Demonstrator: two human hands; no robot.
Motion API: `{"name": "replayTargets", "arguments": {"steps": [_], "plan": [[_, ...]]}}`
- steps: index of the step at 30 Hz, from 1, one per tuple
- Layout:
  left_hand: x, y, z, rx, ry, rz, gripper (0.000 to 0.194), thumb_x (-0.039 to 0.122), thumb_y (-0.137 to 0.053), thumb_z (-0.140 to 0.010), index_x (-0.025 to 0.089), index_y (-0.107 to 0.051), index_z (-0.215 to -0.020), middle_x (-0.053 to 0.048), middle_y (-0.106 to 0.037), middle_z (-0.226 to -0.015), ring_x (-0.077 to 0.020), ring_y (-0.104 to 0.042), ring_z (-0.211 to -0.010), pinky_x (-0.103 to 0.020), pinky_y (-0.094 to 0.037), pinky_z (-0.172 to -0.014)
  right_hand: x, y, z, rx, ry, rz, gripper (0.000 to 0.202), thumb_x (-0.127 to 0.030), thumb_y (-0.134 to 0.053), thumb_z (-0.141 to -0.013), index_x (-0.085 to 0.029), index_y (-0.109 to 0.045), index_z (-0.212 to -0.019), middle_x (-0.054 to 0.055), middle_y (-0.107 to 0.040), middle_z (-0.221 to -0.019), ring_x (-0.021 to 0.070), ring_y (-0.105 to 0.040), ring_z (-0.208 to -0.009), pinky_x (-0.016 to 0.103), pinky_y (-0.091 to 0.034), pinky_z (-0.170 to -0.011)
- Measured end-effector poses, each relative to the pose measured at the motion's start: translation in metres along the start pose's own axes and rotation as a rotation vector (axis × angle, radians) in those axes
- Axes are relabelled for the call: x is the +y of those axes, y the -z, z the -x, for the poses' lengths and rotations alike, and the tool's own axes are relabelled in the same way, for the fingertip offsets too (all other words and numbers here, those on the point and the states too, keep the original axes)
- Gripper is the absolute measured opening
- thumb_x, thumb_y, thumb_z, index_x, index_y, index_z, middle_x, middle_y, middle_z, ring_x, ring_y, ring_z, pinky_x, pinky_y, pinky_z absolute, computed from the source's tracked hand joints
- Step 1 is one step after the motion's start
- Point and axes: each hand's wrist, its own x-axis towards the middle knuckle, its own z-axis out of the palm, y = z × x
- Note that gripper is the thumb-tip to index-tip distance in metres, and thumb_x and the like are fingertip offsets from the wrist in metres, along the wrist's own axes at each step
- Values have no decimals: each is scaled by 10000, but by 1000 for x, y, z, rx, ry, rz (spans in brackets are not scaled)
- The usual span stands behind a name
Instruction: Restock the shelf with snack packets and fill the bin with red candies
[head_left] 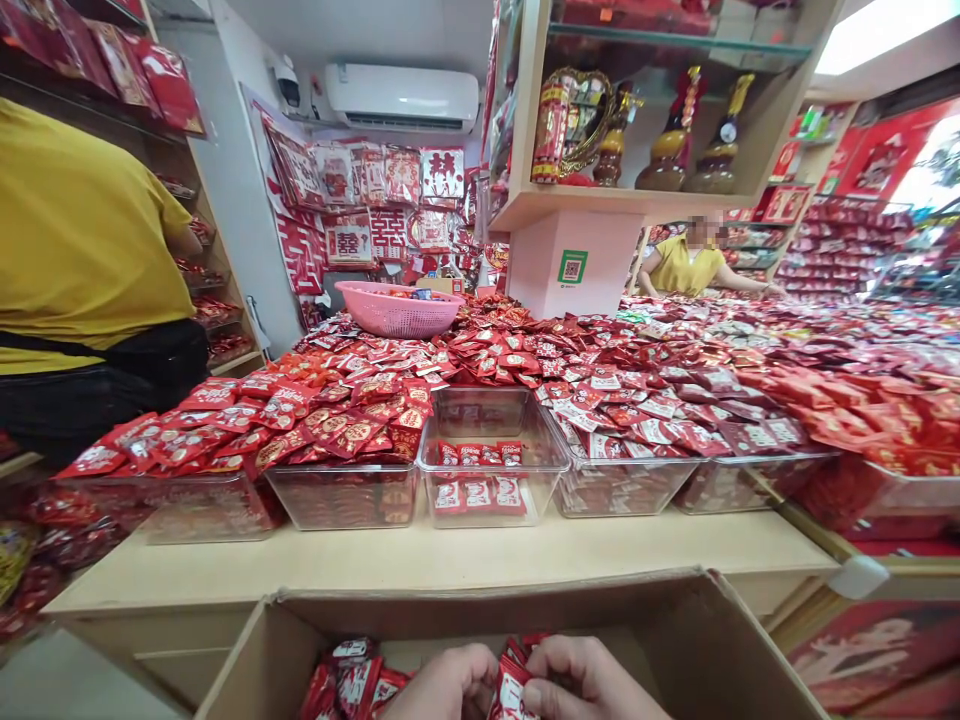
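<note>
Low in the view, my left hand [448, 684] and my right hand [590, 682] are inside an open cardboard box [487, 608]. Between them is a small red-and-white candy packet [511, 692]. My right thumb and fingers pinch its right side, and the curled fingers of my left hand close on its left side. More red packets [358, 684] lie in the box to the left, and a few show just behind my fingers. The lower parts of both hands are cut off by the frame.
Past the box, a clear plastic bin [491, 463] on the wooden counter [465, 550] holds neat rows of packets. Heaped bins of red packets [352, 425] flank it. A pink basket [397, 312] stands behind. A person in yellow [82, 220] is at left, another [686, 265] far right.
</note>
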Motion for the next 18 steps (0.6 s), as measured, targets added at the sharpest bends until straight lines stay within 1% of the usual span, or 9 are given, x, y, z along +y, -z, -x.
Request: {"name": "replayTargets", "arguments": {"steps": [4, 7, 10, 13, 18], "plan": [[-3, -2, 1, 37, 20, 36, 314, 377, -644, -610, 131, -530, -768, 28, -495, -650, -82, -410, -582, -194, -287, -541, -1, -3, 3, -17, 10, -51, 321, -442, -576, -670, -126, -518, -674, -34, -404, -563, 70, -350, -535, 183, -278, -493], [-5, -1, -2, 41, 44, 130, 365, 348, -702, -547, 118, -504, -749, 24, -516, -636, -77, -428, -569, -194, -279, -532, 3, -6, 2, -80, 2, -254, 336, -415, -649, -605, -141, -500, -728, -35, -424, -623, 69, -371, -574, 181, -302, -544], [-1, -3, -3, 38, 8, 268, 435, 378, -722, -513, 115, -498, -777, 6, -560, -661, -88, -474, -595, -197, -294, -549, 5, -6, 0, -113, -25, -421, 382, -358, -713, -536, -156, -461, -740, -39, -442, -658, 69, -403, -599, 181, -322, -583], [8, -7, -1, 42, -5, 359, 462, 426, -700, -527, 120, -498, -810, -6, -588, -688, -98, -503, -619, -202, -300, -559, 4, -5, -1, -122, -41, -447, 383, -306, -728, -530, -159, -445, -743, -51, -434, -636, 63, -403, -583, 176, -324, -570], [14, -14, 0, 97, 63, 341, 435, 415, -702, -520, 127, -480, -758, 18, -565, -632, -73, -471, -552, -197, -292, -523, -3, -7, 5, -116, -39, -452, 374, -273, -725, -542, -168, -423, -736, -46, -465, -656, 75, -441, -604, 179, -345, -572]]}}
